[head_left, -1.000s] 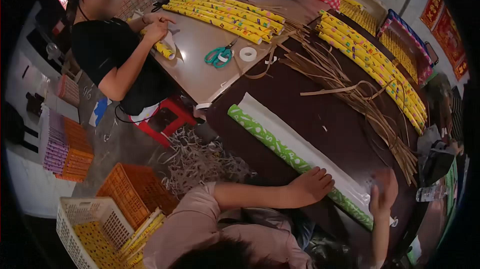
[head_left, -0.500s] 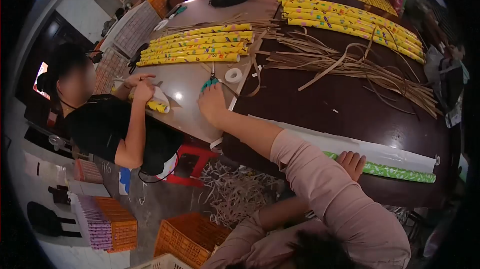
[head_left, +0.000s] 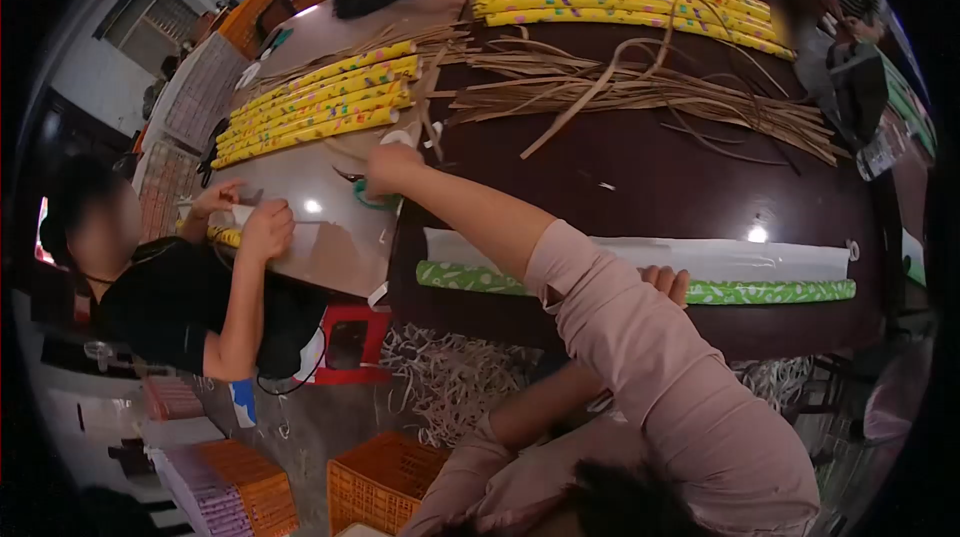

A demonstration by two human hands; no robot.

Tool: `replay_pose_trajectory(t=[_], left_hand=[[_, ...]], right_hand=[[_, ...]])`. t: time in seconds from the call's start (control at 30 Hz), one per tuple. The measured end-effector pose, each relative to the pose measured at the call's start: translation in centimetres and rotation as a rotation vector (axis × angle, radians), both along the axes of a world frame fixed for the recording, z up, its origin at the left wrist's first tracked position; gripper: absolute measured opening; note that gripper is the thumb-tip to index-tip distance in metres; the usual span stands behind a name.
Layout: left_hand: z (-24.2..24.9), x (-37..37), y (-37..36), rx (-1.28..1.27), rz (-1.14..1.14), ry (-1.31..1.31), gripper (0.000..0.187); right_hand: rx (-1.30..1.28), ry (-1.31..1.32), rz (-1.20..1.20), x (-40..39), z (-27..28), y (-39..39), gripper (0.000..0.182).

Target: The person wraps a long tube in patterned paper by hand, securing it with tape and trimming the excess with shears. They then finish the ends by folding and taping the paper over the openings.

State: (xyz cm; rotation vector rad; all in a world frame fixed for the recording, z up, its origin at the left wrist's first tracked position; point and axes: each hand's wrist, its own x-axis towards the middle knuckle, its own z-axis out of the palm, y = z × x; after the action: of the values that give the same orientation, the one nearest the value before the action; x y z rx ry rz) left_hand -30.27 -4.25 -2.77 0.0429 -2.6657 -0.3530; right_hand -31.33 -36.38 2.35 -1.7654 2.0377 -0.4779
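Observation:
My right hand (head_left: 392,169) is stretched out far to the left and closed around scissors with teal handles (head_left: 370,199). A white tape roll (head_left: 398,137) lies just beyond it, partly covered by the hand. Under my right arm, my left hand (head_left: 666,284) presses down with curled fingers on a roll of green patterned wrapping paper (head_left: 770,292). The white underside of a paper sheet (head_left: 720,255) spreads behind the green roll. My right forearm hides the middle of the roll.
Yellow patterned rolls (head_left: 315,102) lie at the left, more yellow rolls (head_left: 620,5) at the back. Brown strips (head_left: 640,87) cross the dark table (head_left: 600,162). A co-worker (head_left: 190,287) handles yellow paper at the left. Orange crates (head_left: 385,482) and paper shreds (head_left: 460,377) are on the floor.
The scissors have turned and come off their spot near the tape roll with my right hand. The view has shifted, showing more of the green roll. My left fingers look more curled.

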Motion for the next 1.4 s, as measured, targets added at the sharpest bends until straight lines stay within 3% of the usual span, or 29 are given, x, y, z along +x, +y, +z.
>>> replay_pose_trajectory(t=[0.03,0.07,0.13,0.17,0.2,0.27,0.33,0.37,0.4,0.43,0.47,0.53,0.6,0.77,0.87,0.93,0.97,1.03,1.07,1.17,1.23,1.3,1.37,1.4], left_hand=[[0.6,0.1,0.1,0.025,-0.005,-0.038,0.045],[-0.6,0.4,0.1,-0.063,-0.011,-0.019,0.045],[-1.9,1.1,-0.1,0.592,-0.086,-0.109,0.048],[-3.7,1.6,-0.6,0.847,-0.167,-0.148,0.049],[-5.5,2.1,-1.0,1.104,-0.227,-0.185,0.050],[1.8,0.7,-0.3,0.446,-0.084,-0.032,0.041],[0.1,0.1,-0.7,-0.019,-0.069,-0.057,0.038],[0.3,0.1,-0.8,-0.035,-0.089,-0.076,0.039],[0.9,0.3,-1.1,-0.057,-0.098,-0.096,0.040],[1.4,0.7,-1.3,-0.051,-0.117,-0.088,0.040],[1.6,1.2,-1.7,-0.058,-0.088,-0.089,0.041],[1.7,2.3,-3.3,-0.059,-0.057,-0.099,0.042],[1.1,3.2,-4.8,-0.092,-0.021,-0.140,0.040],[2.7,3.3,-5.2,0.033,-0.035,-0.213,0.042],[2.3,3.6,-5.0,0.099,-0.031,-0.235,0.044],[1.9,3.6,-4.9,0.014,-0.008,-0.211,0.044],[1.2,3.9,-5.3,0.011,0.002,-0.223,0.043],[1.1,4.0,-5.3,0.023,0.010,-0.231,0.043],[1.3,4.0,-5.3,0.027,0.007,-0.231,0.042],[2.1,4.0,-4.7,0.057,0.039,-0.273,0.042],[3.0,3.8,-4.0,0.058,0.077,-0.308,0.043],[4.5,2.8,-2.8,0.062,0.108,-0.342,0.044],[7.0,0.3,-1.3,-0.228,0.078,-0.317,0.052],[7.2,-1.4,-0.4,-0.185,0.036,-0.259,0.051]], right_hand=[[0.011,-0.306,0.056,-1.5,0.8,0.8,0.035],[0.023,-0.295,-0.011,-2.1,1.1,0.5,0.035],[0.528,-1.180,0.040,-3.9,0.9,-0.5,0.037],[0.213,-1.228,0.060,-4.8,1.4,1.8,0.037],[0.198,-1.202,0.039,-6.5,1.5,3.1,0.036],[0.181,-1.144,-0.058,-9.8,2.8,7.1,0.033],[0.197,-1.157,-0.154,-13.0,5.1,12.8,0.027],[0.125,-1.061,-0.271,-14.1,7.8,18.6,0.022],[0.117,-1.056,-0.305,-15.7,6.8,21.1,0.022],[-0.008,-1.260,-0.269,-17.2,5.1,23.0,0.025],[-0.140,-1.461,-0.221,-18.2,4.4,25.0,0.029],[-0.351,-1.496,-0.234,-18.9,6.9,35.2,0.041],[-0.422,-1.531,-0.236,-21.1,5.8,42.9,0.060],[-0.585,-1.272,-0.620,-22.8,6.1,60.4,0.043],[-0.558,-1.275,-0.714,-21.8,5.2,65.0,0.047],[-0.464,-0.605,-0.975,-20.3,4.7,65.3,0.051],[-0.451,-0.612,-0.970,-19.7,4.3,65.2,0.051],[-0.232,-0.046,-0.914,-19.0,3.4,64.4,0.055],[-0.295,0.093,-0.843,-19.1,1.8,64.2,0.056],[-0.228,0.009,-0.824,-18.7,0.3,63.3,0.057],[-0.264,0.094,-0.797,-18.5,0.2,62.9,0.057],[-0.161,-0.067,-0.958,-18.2,0.6,62.7,0.055],[-0.183,-0.064,-0.965,-18.2,0.0,62.7,0.055],[-0.206,-0.058,-0.973,-18.3,-0.4,62.7,0.056]])
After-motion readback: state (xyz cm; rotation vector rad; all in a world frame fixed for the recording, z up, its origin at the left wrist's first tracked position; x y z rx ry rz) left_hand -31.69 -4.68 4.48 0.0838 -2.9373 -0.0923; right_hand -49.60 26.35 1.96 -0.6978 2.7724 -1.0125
